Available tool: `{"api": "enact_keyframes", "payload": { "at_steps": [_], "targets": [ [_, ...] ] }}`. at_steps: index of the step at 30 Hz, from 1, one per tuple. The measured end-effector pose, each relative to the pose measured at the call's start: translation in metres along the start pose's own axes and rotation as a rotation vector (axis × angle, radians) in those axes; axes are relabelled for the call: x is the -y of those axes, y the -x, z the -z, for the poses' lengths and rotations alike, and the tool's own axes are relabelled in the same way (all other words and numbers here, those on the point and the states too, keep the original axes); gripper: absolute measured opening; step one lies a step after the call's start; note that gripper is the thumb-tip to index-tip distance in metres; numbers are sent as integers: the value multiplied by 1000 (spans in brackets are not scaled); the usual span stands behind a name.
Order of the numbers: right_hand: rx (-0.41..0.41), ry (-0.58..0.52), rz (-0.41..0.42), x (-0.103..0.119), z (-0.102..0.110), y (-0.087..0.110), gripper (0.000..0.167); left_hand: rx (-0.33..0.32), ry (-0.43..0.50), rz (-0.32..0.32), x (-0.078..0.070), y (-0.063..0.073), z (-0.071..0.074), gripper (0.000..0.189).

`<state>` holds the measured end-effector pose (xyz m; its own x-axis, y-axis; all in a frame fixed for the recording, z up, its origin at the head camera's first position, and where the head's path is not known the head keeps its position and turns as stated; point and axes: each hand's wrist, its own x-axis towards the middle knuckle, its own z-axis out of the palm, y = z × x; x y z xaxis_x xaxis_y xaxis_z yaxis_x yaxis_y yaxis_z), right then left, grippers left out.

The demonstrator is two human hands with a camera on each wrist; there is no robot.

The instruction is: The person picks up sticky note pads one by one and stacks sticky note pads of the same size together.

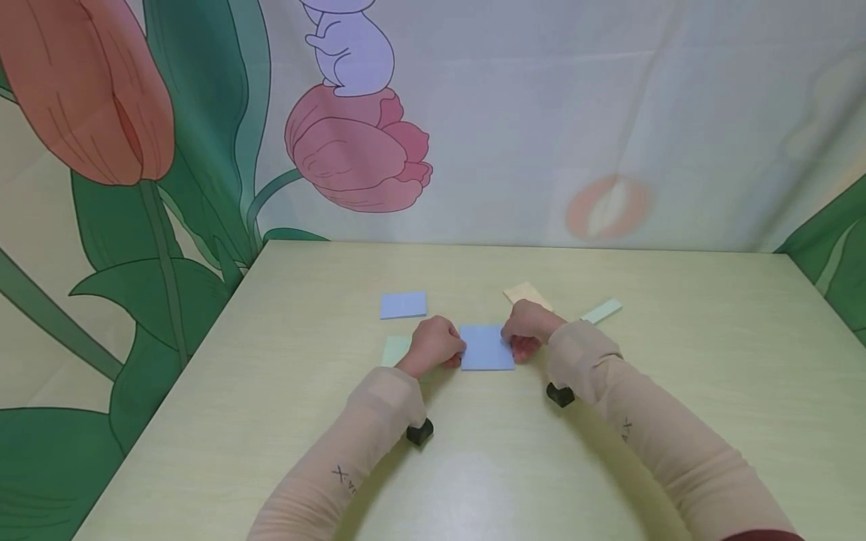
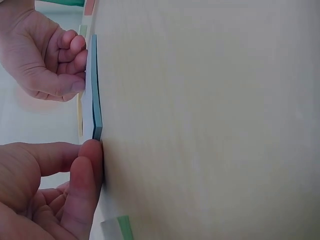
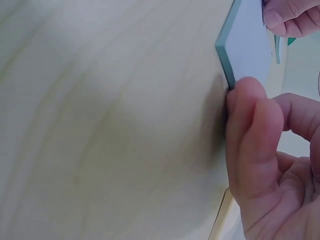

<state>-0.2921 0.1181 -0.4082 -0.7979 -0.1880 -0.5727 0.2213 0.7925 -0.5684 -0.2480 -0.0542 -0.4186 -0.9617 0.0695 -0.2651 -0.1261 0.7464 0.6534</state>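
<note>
A square blue sticky-note pad (image 1: 488,348) lies flat on the table between both hands. At its left edge, my left hand (image 1: 433,346) pinches the pad with thumb and fingers. Its opposite edge is in the fingers of my right hand (image 1: 531,329). From the left wrist view, the pad (image 2: 94,92) appears edge-on as a thin stack, with the left hand (image 2: 50,187) below and the right hand (image 2: 47,60) above. The right wrist view has the right fingers at a near corner of the pad (image 3: 245,47). What the fingers do beneath the pad is hidden.
Behind the left hand lies another blue pad (image 1: 403,305). A pale green pad (image 1: 395,349) is partly covered by that hand. A yellow pad (image 1: 526,294) and a narrow pale green strip (image 1: 602,310) lie near the right hand. A printed curtain (image 1: 507,128) hangs beyond the table.
</note>
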Motion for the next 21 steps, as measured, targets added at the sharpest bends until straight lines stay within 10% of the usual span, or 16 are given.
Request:
{"api": "enact_keyframes", "payload": {
  "at_steps": [12,21],
  "targets": [
    [-206,363,91,13,-8,9,13,73,-25,-44,-2,5,9,16],
    [-191,138,139,23,-18,12,23,4,-117,-103,6,17,36,13]
  ]
}}
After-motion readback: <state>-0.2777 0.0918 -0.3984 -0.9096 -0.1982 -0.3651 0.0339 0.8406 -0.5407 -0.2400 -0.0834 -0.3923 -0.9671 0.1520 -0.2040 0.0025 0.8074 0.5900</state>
